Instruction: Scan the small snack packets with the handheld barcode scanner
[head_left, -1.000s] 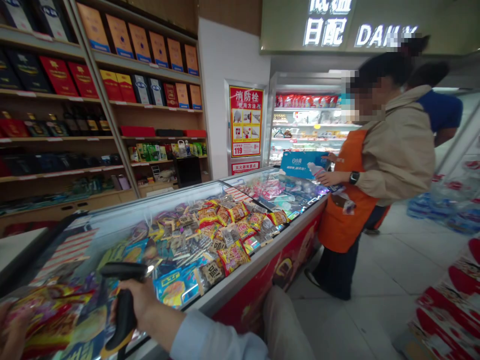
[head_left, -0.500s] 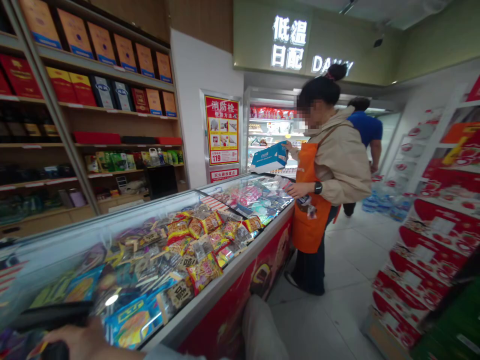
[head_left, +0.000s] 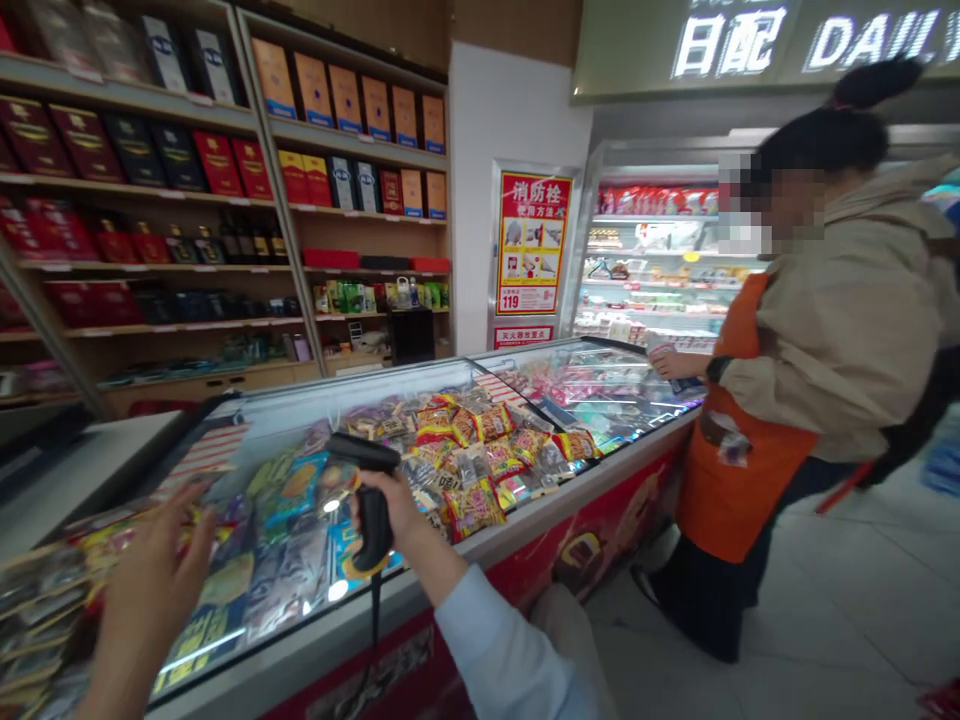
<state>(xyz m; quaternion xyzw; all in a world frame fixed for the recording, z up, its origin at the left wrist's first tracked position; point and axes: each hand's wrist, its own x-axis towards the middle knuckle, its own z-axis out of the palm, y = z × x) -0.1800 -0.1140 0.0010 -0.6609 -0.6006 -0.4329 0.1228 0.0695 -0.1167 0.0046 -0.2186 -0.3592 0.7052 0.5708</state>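
Right hand (head_left: 386, 510) clenched round the grip of a black scanner (head_left: 367, 500), over the freezer (head_left: 442, 590) of bagged snacks (head_left: 474, 507). Left hand (head_left: 161, 560) released, fingers spread, above packets at the near end. Person in orange apron (head_left: 750, 480) stands at the far end.

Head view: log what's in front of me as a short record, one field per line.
Right hand: holds black scanner, cord hanging
Left hand: fingers spread, near snack packets; contact unclear
Chest freezer: bright bags in the middle
Co-worker: orange apron, at the freezer's far end
Shelves: boxes, bottles
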